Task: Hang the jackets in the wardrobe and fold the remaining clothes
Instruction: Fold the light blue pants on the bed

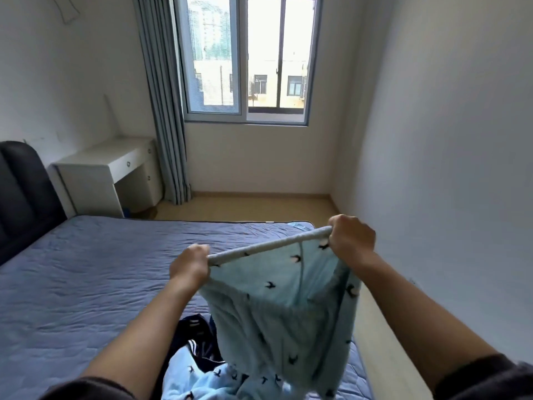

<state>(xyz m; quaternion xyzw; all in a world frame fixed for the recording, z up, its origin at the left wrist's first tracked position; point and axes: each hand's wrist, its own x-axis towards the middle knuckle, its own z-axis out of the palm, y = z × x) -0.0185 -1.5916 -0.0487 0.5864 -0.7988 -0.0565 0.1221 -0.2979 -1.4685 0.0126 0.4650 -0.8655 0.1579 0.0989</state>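
Head view. My left hand (190, 265) and right hand (350, 236) each pinch 1 end of the grey waistband (268, 246) of what look like pale-blue patterned trousers (277, 310), fingers curled round it, the band taut between them. The garment hangs above the bed (86, 284), over a navy striped garment (193, 336) and another pale-blue piece (196, 379). To fold well, I judge: hold the band level, lay the legs flat on bare mattress left of the pile, then bring 1 leg onto the other.
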